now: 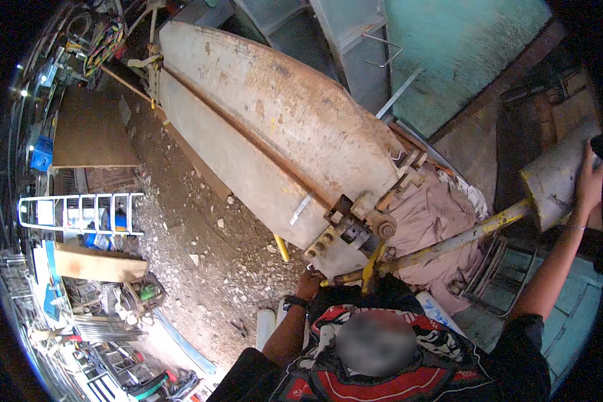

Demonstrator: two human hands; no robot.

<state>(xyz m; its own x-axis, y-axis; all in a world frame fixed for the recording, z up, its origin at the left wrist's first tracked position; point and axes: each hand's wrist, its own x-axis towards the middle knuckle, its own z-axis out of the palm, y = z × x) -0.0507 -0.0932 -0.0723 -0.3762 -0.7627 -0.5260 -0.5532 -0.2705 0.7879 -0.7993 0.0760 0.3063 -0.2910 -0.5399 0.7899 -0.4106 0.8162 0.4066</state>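
Observation:
A long rusty sheet-metal folding machine [281, 114] runs from the upper left to the middle. A yellow lever arm [449, 242] sticks out of its near end and carries a grey cylindrical counterweight [556, 181] at the right. My right hand [589, 181] lies over the top of that weight, fingers wrapped on its edge. My left hand [308, 285], with a dark wristband, reaches the bottom of the machine's end plate [338, 258] beside a short yellow handle [372, 264]. Its fingers are hidden, so its grip is unclear.
A pink cloth [435, 214] is bunched under the lever. Gravel ground [194, 248] lies to the left, with a white ladder [80, 213], wooden boards [97, 264] and tool clutter [114, 321] beyond it. A teal wall [462, 47] stands at the back right, and a wire rack [502, 268] sits low right.

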